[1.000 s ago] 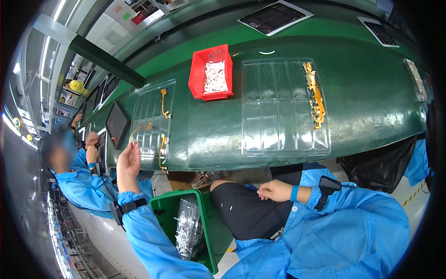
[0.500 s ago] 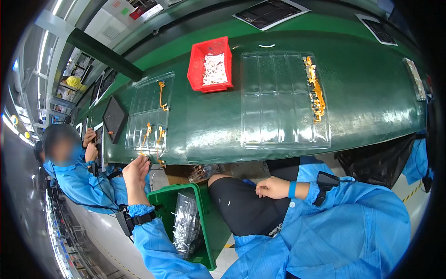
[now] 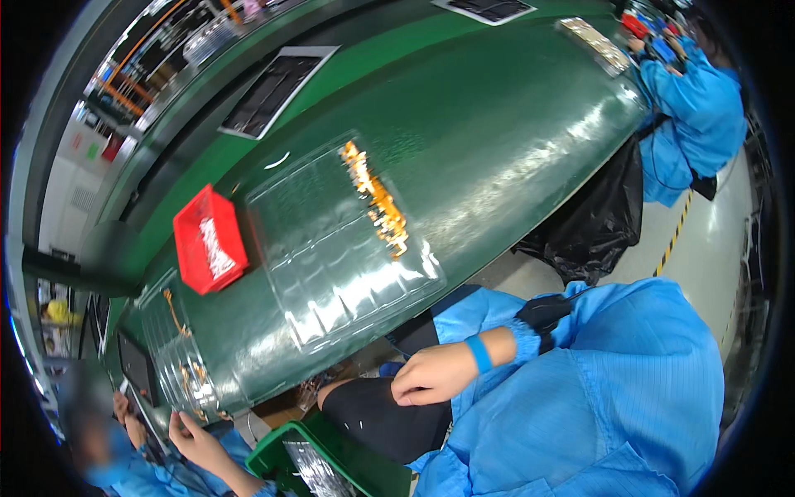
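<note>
Right hand [image 3: 431, 377] rests loosely curled and empty on the lap; left hand [image 3: 197, 435], fingers spread and empty, nears the clear, thin, flexible plastic blister tray [image 3: 178, 364] on the green worktop [image 3: 513, 141]: light, grip its rim

Landmark: clear tray [image 3: 331, 248] on green bench [image 3: 513, 124]. Orange-gold parts [image 3: 377, 199] lie in a line along the tray's far-right part. Red bin [image 3: 209, 240] sits just left of tray, white parts inside. Second clear tray [image 3: 170, 348] further left, near bench edge. Right hand [image 3: 431, 374] rests on lap below tray, fingers curled, nothing visibly held. Left hand [image 3: 199, 437] is open, lower left of tray, just beside green crate [image 3: 331, 464].
</note>
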Available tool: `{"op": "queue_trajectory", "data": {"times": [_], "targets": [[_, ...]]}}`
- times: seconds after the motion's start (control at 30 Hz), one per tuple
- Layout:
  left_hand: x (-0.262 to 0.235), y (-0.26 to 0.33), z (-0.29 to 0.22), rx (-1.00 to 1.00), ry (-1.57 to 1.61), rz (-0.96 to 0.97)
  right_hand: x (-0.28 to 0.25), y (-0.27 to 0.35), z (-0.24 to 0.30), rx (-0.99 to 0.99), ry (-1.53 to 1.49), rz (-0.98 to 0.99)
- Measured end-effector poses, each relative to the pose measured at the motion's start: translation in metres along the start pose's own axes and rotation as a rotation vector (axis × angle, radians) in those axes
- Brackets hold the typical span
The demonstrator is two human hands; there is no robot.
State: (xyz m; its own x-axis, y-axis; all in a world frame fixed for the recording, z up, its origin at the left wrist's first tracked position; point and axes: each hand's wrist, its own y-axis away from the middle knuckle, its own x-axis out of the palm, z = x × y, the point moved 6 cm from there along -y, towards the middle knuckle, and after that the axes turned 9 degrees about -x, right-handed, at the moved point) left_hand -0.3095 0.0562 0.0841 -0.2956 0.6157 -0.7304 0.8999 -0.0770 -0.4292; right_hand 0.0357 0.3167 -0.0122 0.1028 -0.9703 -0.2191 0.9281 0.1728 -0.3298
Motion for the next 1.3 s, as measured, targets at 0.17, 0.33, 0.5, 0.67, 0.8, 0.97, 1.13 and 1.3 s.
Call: {"op": "queue_trajectory", "data": {"times": [0.17, 0.33, 0.5, 0.67, 0.8, 0.97, 1.13, 1.3], "targets": [[0.026, 0.117, -0.203, 0.434, 0.372, 0.295, -0.108, 0.016, 0.103, -0.283, 0.373, -0.461], [0.081, 0.2, -0.331, 0.593, 0.582, 0.561, -0.169, 0.036, 0.068, 0.011, 0.943, -0.66], [0.127, 0.226, -0.348, 0.722, 0.504, 0.695, -0.172, 0.038, 0.04, 0.049, 0.948, -0.604], [0.135, 0.224, -0.353, 0.777, 0.383, 0.644, -0.171, 0.043, 0.037, 0.077, 1.027, -0.65], [0.142, 0.23, -0.359, 0.735, 0.259, 0.676, -0.172, 0.047, 0.036, 0.124, 1.012, -0.636], [0.147, 0.234, -0.355, 0.713, 0.249, 0.66, -0.17, 0.046, 0.039, 0.161, 1.056, -0.612], [0.151, 0.235, -0.353, 0.701, 0.24, 0.626, -0.165, 0.044, 0.035, 0.153, 1.112, -0.611], [0.149, 0.226, -0.352, 0.506, 0.44, 0.866, -0.168, 0.046, 0.037, 0.17, 1.117, -0.616]]}}
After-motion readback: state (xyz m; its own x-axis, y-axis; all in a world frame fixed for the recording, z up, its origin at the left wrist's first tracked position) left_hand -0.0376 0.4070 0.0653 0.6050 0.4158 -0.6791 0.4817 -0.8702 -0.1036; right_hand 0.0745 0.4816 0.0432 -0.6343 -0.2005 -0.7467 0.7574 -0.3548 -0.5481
